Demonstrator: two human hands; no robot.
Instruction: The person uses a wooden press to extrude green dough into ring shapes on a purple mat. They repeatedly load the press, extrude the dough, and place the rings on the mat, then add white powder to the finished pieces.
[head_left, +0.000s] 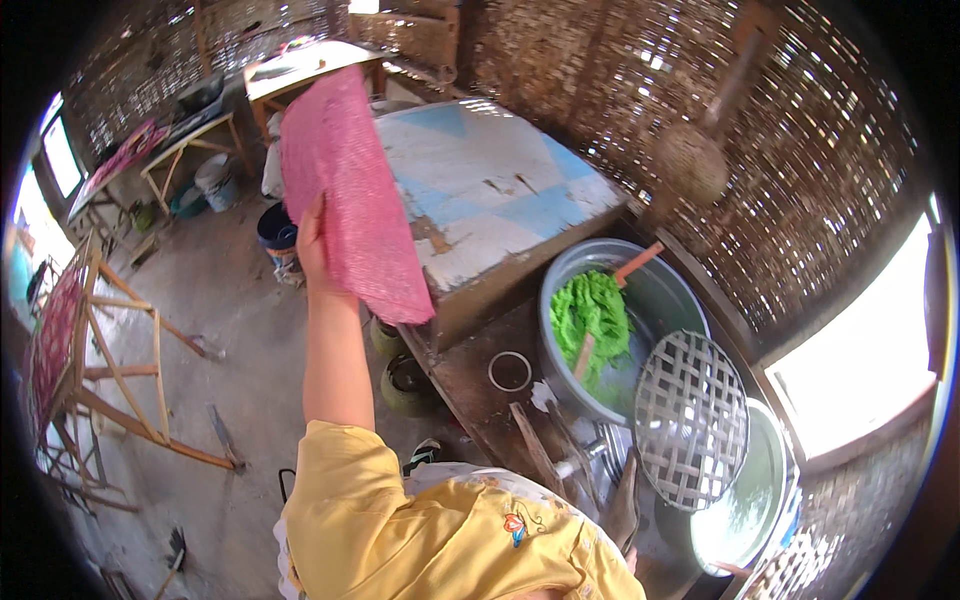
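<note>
My left hand (314, 245) is closed on the left edge of a long pink sheet (365, 200) with a fine, rough texture. My bare left forearm reaches forward from a yellow sleeve. Tilted in the air, the sheet hangs over the near left edge of a worn table (500, 190) painted white and light blue, covering part of it. Only a small bit of what looks like my right hand (632, 560) shows at the lower edge, beside a dark wooden piece; its fingers are hidden.
Right of the table, a grey basin (680, 290) holds bright green paste (590, 315) and wooden paddles. A round woven lattice (692, 420) leans over a second tub (765, 500). Wooden racks (140, 370) stand on the left floor; a dark bucket (277, 230) sits near the sheet.
</note>
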